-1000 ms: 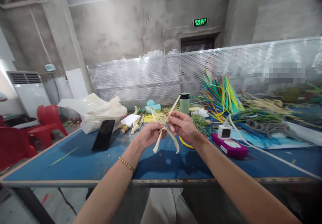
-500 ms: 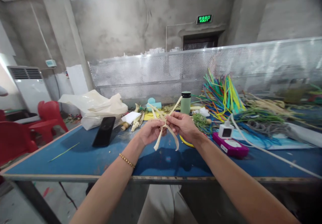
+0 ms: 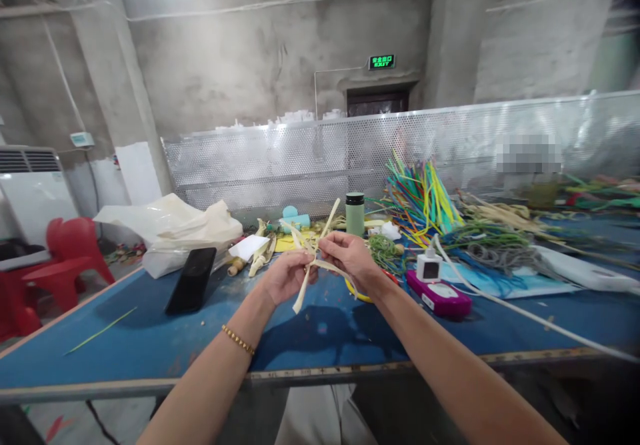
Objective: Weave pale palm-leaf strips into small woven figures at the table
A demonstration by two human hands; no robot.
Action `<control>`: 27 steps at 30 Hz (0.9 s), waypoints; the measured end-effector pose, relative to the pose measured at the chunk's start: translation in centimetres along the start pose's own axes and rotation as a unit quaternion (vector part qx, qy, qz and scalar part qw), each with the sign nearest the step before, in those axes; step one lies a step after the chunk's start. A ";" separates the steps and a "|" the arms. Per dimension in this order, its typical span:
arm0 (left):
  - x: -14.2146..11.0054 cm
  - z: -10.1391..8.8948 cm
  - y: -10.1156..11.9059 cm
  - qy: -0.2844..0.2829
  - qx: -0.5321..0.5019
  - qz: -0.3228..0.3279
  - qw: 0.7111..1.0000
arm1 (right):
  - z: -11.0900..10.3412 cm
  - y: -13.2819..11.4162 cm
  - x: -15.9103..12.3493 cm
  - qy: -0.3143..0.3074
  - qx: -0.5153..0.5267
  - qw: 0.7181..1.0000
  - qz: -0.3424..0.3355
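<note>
Pale, flat straw-like strips (image 3: 302,290) cross one another between my hands, above the blue table. My left hand (image 3: 287,274) pinches them near the crossing; a gold bead bracelet (image 3: 238,339) circles that wrist. Closed on the same strips from the other side is my right hand (image 3: 350,255), thumb and fingertips together. One strip end points up and away, one hangs down toward me, and another curves to the right below my right hand. The exact crossing is partly hidden by my fingers.
On the left lie a black phone (image 3: 192,281) and a white plastic bag (image 3: 175,228). Behind my hands stands a green bottle (image 3: 355,215). To the right are a purple box (image 3: 440,297) with a white plug, a white cable and bundled colourful strips (image 3: 435,198).
The view has shifted, so the surroundings sit lower and further left. Both hands still grip the strips; the right-hand strip now bends out sideways rather than hanging down.
</note>
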State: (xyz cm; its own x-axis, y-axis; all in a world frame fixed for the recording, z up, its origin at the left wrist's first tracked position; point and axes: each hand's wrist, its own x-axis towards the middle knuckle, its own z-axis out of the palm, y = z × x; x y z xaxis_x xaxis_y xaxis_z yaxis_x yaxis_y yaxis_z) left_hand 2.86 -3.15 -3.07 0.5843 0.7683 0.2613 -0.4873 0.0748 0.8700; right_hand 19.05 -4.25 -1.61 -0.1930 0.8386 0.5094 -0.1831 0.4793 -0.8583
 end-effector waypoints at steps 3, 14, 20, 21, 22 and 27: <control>0.1 -0.2 -0.2 -0.007 -0.001 -0.002 1.000 | -0.2 -0.3 0.1 0.038 0.029 0.998 -0.034; 0.0 -0.1 -0.1 0.012 0.032 -0.014 0.999 | -1.7 -1.6 1.3 0.183 0.116 0.973 -0.075; 0.1 -0.2 -0.1 0.030 0.039 -0.024 0.998 | -1.5 -1.9 1.0 0.138 0.105 0.983 -0.054; 0.1 -0.2 -0.1 0.034 0.039 -0.025 0.998 | -1.4 -1.9 0.9 0.129 0.098 0.985 -0.053; 0.2 -0.2 -0.1 0.038 0.039 -0.026 0.998 | -1.3 -2.0 0.9 0.123 0.092 0.987 -0.053; 0.2 -0.2 0.0 0.053 0.041 -0.026 0.997 | -1.3 -1.7 1.0 0.141 0.089 0.986 -0.015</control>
State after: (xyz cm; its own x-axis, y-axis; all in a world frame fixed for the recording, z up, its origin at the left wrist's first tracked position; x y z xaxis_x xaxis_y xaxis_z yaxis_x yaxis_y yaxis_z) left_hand 2.86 -2.89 -3.06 0.5332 0.8283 0.1722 -0.4004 0.0678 0.9138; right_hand 20.47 -3.89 0.25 0.0855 0.8748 0.4768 -0.3549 0.4739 -0.8059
